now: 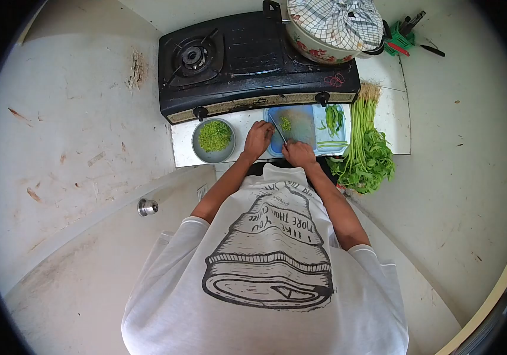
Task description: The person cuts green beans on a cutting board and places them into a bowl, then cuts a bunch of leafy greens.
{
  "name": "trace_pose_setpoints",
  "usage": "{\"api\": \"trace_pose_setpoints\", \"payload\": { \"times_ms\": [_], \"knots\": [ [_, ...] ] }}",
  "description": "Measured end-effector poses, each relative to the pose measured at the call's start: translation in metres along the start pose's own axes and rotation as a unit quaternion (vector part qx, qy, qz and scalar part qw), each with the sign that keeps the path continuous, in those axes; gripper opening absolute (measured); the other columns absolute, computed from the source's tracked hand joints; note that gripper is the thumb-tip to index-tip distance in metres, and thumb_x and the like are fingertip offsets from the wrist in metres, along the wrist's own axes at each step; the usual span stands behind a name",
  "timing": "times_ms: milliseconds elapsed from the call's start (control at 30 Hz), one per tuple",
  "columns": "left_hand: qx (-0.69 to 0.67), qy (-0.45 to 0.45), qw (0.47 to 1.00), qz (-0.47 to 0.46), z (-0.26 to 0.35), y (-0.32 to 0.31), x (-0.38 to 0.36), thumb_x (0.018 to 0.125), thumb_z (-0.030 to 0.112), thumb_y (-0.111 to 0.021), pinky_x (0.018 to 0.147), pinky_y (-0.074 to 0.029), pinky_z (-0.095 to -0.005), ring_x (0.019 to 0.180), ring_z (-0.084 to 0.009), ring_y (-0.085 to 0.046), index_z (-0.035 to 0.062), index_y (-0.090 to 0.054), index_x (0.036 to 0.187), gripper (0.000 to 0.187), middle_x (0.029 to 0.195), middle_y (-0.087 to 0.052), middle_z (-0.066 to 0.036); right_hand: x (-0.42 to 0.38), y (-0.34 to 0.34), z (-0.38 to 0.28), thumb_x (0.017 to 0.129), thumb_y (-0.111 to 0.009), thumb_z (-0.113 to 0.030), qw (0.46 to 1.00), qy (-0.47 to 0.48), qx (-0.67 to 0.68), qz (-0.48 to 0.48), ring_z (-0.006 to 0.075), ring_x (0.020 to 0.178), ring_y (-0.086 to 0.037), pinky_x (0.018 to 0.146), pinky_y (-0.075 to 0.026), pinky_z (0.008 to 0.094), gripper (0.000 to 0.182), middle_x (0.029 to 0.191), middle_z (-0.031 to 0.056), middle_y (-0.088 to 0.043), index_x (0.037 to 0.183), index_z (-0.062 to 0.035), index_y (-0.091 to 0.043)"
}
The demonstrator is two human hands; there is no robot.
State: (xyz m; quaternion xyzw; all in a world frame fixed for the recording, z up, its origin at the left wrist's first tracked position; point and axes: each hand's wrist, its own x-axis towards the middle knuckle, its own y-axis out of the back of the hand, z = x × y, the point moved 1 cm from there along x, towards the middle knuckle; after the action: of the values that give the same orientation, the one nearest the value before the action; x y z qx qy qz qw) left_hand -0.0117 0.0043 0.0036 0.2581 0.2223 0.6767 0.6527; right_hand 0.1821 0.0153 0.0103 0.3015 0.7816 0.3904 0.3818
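Note:
My right hand point(299, 154) is closed around the handle of a knife point(277, 128), its blade slanting up and left over a blue cutting board point(306, 131). A small heap of chopped greens point(285, 123) lies on the board just right of the blade. At the board's left edge, my left hand point(258, 139) has its fingers curled together near the blade; whatever they pinch, if anything, is hidden. Left of that hand stands a grey bowl point(196, 149) with finely chopped greens point(214, 136) in it.
A light blue tray point(341, 131) right of the board holds green leaves point(333, 120) and cut stems point(331, 144). Beside it lies a large bunch of leafy stalks point(367, 142). Behind are a black gas stove point(253, 53), a cloth-topped pot point(318, 54) and a green utensil basket point(399, 42).

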Motion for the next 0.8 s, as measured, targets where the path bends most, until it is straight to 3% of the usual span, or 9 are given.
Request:
{"api": "trace_pose_setpoints", "payload": {
  "times_ms": [367,800],
  "knots": [
    [0.000,0.019,1.000,0.012,-0.002,0.000,-0.001,0.084,0.002,-0.068,0.090,-0.050,-0.0440,0.095,-0.0346,-0.062,0.0049,-0.073,0.092,0.010,0.093,-0.068,-0.013,0.001,0.003,-0.006,0.102,-0.050,-0.040,0.999,-0.008,0.001,-0.034,0.0442,0.083,-0.072,0.079,-0.057,0.0532,0.043,0.088,0.0270,-0.072,0.099,-0.0001,-0.066],
    [0.021,0.039,0.999,0.008,0.000,0.003,-0.001,0.083,0.006,-0.069,0.086,-0.051,-0.0439,0.093,-0.0339,-0.061,0.0065,-0.073,0.089,0.007,0.089,-0.067,-0.011,0.003,-0.007,-0.007,0.102,-0.049,-0.035,1.000,0.001,-0.027,-0.007,0.0426,0.078,-0.073,0.075,-0.059,0.0521,0.041,0.081,0.0257,-0.072,0.094,0.0015,-0.065]
  ]
}}
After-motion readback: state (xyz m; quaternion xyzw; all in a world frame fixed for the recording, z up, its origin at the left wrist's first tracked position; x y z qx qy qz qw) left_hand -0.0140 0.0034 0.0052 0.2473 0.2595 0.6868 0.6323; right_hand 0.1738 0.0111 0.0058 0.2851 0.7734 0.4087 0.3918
